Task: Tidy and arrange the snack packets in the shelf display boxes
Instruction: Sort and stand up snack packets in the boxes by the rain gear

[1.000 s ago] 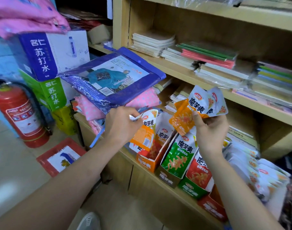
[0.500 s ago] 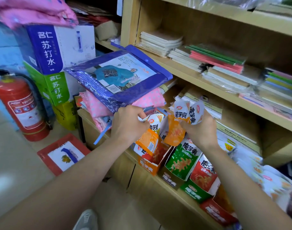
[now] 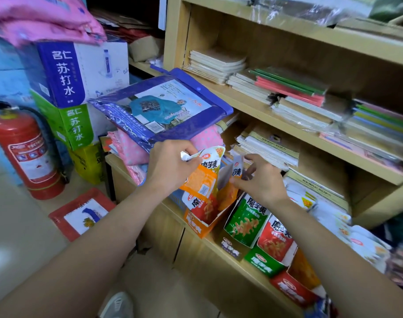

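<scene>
1. We face a wooden shelf unit (image 3: 253, 104) in a small shop. Stacked notebooks (image 3: 287, 88) fill its upper levels, and snacks line the lowest ledge.
2. Far left, a red fire extinguisher (image 3: 24, 152) stands on the floor beside two cartons printed "名仁 苏打水", a blue carton (image 3: 65, 72) on top of a green carton (image 3: 74, 125).
3. A purple raincoat pack (image 3: 163, 109) lies just above our hands.
4. Our left hand (image 3: 170, 166) pinches the top edge of an orange packet (image 3: 205, 177), holding it upright over the orange display box (image 3: 202, 223).
5. Our right hand (image 3: 260, 180) pinches the top of a second packet (image 3: 236, 173) standing in that same box.
6. Both packets read "魔芋爽". We judge them light, thin, floppy and slick. The flat sealed top edge looks like the surest place to hold, and squeezing the middle could crush what is inside.
7. Further right, a green packet (image 3: 246, 219) and a red packet (image 3: 276, 239) carry the same name and stand in their own boxes.
</scene>
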